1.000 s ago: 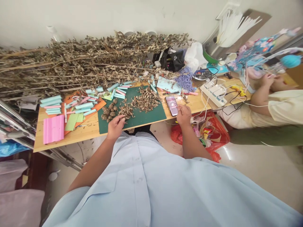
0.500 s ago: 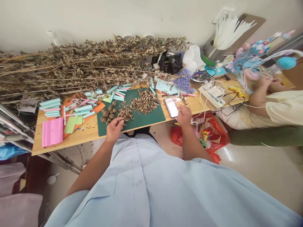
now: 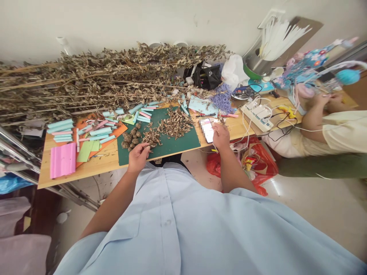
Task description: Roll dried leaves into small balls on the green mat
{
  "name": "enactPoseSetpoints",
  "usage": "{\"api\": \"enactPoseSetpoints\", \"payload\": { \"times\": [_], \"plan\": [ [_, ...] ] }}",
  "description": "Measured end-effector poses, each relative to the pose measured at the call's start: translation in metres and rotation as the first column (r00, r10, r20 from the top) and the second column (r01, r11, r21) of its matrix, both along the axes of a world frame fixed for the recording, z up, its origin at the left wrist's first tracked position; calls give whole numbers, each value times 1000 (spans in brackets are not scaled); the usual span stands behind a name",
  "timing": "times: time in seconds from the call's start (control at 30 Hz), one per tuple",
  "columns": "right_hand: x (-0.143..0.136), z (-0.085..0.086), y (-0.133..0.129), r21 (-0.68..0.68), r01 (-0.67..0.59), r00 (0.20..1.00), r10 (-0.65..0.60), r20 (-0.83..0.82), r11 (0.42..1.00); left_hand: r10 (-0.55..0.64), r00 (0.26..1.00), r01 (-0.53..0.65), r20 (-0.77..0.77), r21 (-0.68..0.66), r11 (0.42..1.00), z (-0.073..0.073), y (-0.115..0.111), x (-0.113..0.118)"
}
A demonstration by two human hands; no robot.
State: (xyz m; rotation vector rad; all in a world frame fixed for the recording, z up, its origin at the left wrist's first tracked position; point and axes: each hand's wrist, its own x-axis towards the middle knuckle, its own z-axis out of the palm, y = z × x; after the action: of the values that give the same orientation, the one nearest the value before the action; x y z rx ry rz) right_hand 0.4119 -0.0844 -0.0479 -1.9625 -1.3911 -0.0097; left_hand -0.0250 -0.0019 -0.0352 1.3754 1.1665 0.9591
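1. Phone [image 3: 210, 133] lies screen-up on the bench [image 3: 235, 130], just right of the green mat [image 3: 183, 142].
2. The right hand [image 3: 221, 136], half-curled, is at the phone's right edge; whether it grips cannot be told.
3. The left hand [image 3: 138, 156] has its fingers bent beside the dried leaves [image 3: 152, 136]; any hold in it is unclear.

A hand could slide over the near right corner of the green mat [image 3: 186, 143]. Brown balls [image 3: 131, 138] sit on its left, dry leaves [image 3: 175, 124] farther back. Behind, dry plants [image 3: 109, 80] make a bushy wall. Right, a phone [image 3: 209, 133] and power strip [image 3: 257, 117] block.
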Motion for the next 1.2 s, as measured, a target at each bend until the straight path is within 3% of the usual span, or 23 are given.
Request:
{"api": "enactPoseSetpoints", "payload": {
  "times": [0.17,0.43,0.53,0.63,0.73,0.9,1.07,1.2],
  "plan": [
    [-2,-3,2,34,7,1000,-7,-13,999,-5,1000,5,2,-5,1000,-1,0,-1],
    [-13,11,2,161,119,992,-124,21,980,-12,1000,12,-15,4,1000,-1,0,-2],
    [-43,16,5,195,65,998,-62,-19,979,-17,999,18,-35,13,1000,0,0,-1],
    [-91,21,12,173,-86,993,99,-68,981,-16,999,16,-40,12,1000,2,1,0],
    [-140,24,19,163,-310,941,327,-92,937,-26,1000,26,-17,-1,1000,2,1,1],
    [-198,25,19,126,-492,852,506,-135,862,-19,1000,19,0,-1,1000,-1,0,-2],
    [-229,30,22,118,-560,783,571,-246,820,-35,997,38,73,-42,998,0,1,3],
    [-244,37,38,167,-563,663,563,-493,810,-28,967,75,253,-177,981,12,0,17]
  ]
}}
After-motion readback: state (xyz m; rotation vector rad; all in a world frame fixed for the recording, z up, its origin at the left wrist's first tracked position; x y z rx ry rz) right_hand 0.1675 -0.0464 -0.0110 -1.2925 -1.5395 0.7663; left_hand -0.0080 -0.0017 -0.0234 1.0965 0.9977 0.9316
